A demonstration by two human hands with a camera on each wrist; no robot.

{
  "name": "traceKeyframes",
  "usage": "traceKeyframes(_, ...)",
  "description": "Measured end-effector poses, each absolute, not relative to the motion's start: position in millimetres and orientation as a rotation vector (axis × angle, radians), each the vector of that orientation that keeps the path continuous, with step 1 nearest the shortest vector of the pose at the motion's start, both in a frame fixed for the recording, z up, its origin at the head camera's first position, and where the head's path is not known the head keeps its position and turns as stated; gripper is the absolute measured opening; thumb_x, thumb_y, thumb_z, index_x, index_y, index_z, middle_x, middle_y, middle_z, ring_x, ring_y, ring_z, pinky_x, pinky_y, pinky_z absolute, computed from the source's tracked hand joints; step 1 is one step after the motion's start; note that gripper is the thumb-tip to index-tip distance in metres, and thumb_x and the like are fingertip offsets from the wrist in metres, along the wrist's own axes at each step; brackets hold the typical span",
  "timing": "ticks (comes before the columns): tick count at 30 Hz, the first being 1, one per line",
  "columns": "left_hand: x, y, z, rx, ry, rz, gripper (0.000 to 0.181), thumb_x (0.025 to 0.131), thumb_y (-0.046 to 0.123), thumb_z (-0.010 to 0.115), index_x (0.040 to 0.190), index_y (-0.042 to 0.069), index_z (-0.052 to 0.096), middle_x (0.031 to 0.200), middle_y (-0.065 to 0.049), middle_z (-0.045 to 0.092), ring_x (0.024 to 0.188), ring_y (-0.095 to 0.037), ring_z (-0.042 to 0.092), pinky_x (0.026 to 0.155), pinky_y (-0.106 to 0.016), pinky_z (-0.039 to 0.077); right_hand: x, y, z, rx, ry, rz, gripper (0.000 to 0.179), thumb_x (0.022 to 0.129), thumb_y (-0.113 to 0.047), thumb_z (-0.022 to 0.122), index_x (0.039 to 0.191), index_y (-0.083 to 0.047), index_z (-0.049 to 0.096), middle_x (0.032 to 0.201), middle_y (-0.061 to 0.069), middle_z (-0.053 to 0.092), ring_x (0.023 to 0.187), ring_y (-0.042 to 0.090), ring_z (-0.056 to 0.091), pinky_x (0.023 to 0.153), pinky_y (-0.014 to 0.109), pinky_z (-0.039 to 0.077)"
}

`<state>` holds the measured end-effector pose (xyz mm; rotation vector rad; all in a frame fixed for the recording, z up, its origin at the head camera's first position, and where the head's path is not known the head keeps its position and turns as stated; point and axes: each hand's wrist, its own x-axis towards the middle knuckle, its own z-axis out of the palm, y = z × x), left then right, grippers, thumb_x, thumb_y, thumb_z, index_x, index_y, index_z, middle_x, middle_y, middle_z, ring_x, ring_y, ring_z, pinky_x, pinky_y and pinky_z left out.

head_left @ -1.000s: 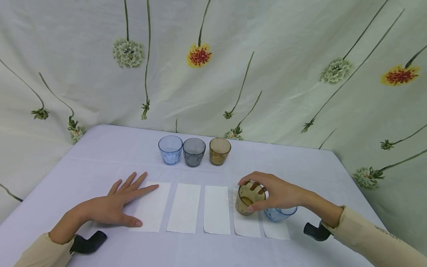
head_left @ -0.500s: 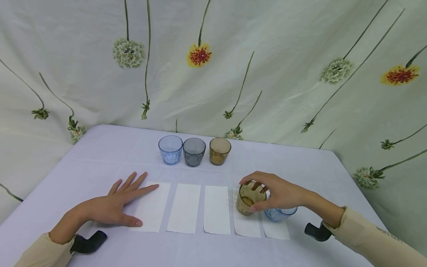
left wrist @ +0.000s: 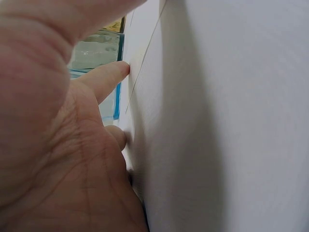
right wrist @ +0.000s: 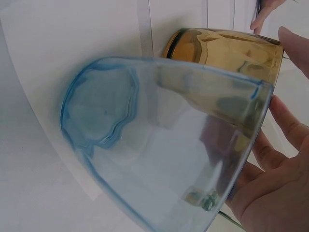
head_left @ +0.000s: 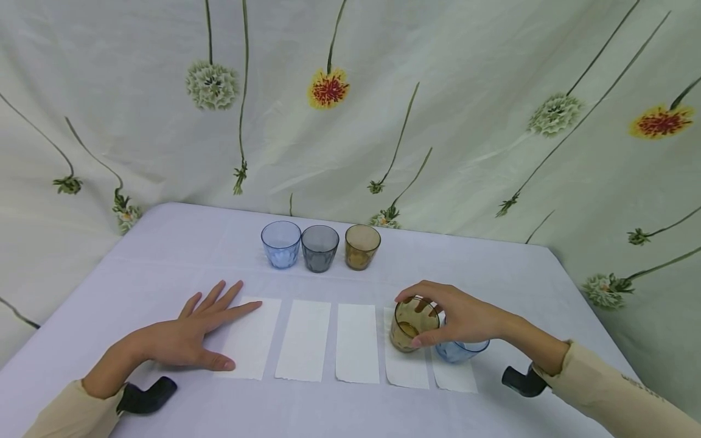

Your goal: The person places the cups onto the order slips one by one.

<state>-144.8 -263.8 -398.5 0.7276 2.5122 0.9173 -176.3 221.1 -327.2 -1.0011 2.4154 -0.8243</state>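
My right hand (head_left: 460, 313) grips an amber glass (head_left: 404, 331) by its rim, thumb on the near side and fingers over the far side. The glass stands upright on the fourth white paper strip (head_left: 406, 374) from the left. Just to its right, partly under my hand in the head view, a light blue glass (head_left: 462, 351) sits on the rightmost strip (head_left: 456, 378); it fills much of the right wrist view. My left hand (head_left: 188, 337) lies spread on the table, fingers straight, index finger and thumb over the leftmost paper strip (head_left: 254, 340).
Along the back of the table (head_left: 219, 243) stand a blue glass (head_left: 282, 246), a grey glass (head_left: 320, 250) and another amber glass (head_left: 362, 249) in a row. Two more paper strips, one (head_left: 303, 340) beside the other (head_left: 357, 344), lie in the middle. A flowered cloth (head_left: 465, 121) hangs behind.
The right hand and its amber glass have shifted very slightly to the right on the strip. The left hand stays where it was.
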Motion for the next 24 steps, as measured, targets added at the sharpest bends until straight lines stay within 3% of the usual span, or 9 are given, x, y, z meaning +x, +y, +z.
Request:
traceKeyframes(9, -144, -265, -397, 0.728, 2.514, 0.913, 0.090, 0.080, 0.050, 0.078, 0.156, 0.034, 0.033, 0.167, -0.023, -0.008, 0.147, -0.052, -0.023, 0.108, -0.071, -0.024, -177, 221, -326, -1.008, 2.408, -0.818, 0.068, 0.086, -0.043, 0.078, 0.142, -0.018, 0.048, 0.141, -0.001, 0.054, 0.116, 0.026, 0.058, 0.092, 0.045, 0.054)
traceKeyframes(16, -145, -264, -398, 0.731, 2.503, 0.913, 0.090, 0.081, 0.049, 0.078, 0.156, 0.032, 0.033, 0.167, -0.024, -0.009, 0.147, -0.052, -0.023, 0.108, -0.071, -0.024, -180, 222, -325, -1.011, 2.379, -0.851, 0.066, 0.089, -0.039, 0.076, 0.143, -0.016, 0.048, 0.143, 0.008, 0.054, 0.117, 0.029, 0.060, 0.093, 0.048, 0.053)
traceKeyframes(24, -146, -265, -398, 0.731, 2.510, 0.908, 0.090, 0.080, 0.049, 0.078, 0.156, 0.033, 0.033, 0.167, -0.023, -0.009, 0.148, -0.051, -0.023, 0.108, -0.072, -0.023, -190, 219, -316, -1.026, 2.398, -0.879, 0.058, 0.093, -0.030, 0.074, 0.143, -0.016, 0.049, 0.144, 0.011, 0.053, 0.120, 0.027, 0.061, 0.095, 0.041, 0.054)
